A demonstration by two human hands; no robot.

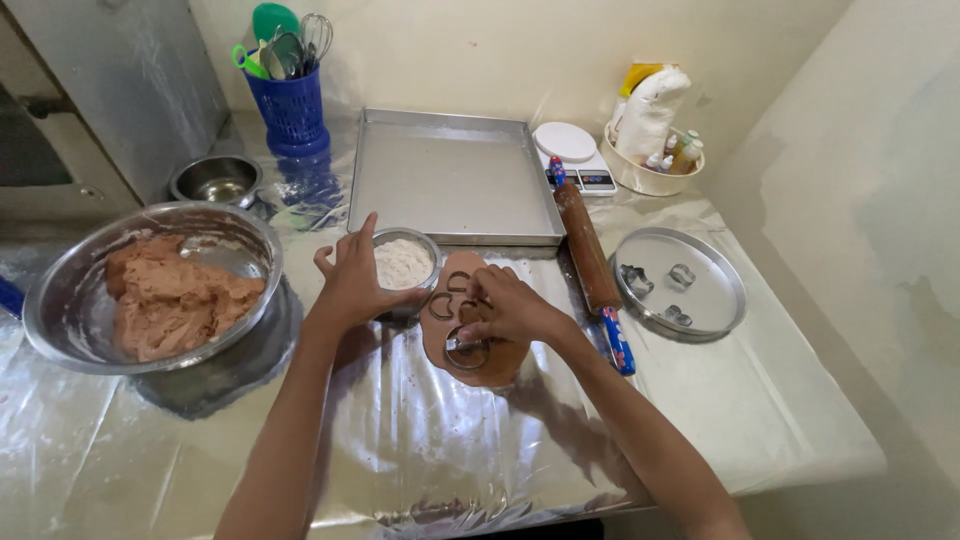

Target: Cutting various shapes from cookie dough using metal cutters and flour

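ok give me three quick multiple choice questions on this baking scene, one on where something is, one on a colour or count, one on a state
1. Where does the rolling pin lie?
A. inside the big dough bowl
B. between the rolled dough and the round tray
C. on the square baking tray

2. What colour is the utensil holder?
A. blue
B. red
C. white

3. What is the right hand doing?
A. resting flat on bare foil
B. lifting the rolling pin
C. pressing a round cutter on the rolled dough

Answers:
1. B, the pin runs down the foil with the brown dough to one side and the round tray with its loose cutters to the other.
2. A, the slotted cup of whisks and spatulas is blue.
3. C, its fingers sit on the metal ring on the dough, while the left hand rests against the flour bowl.
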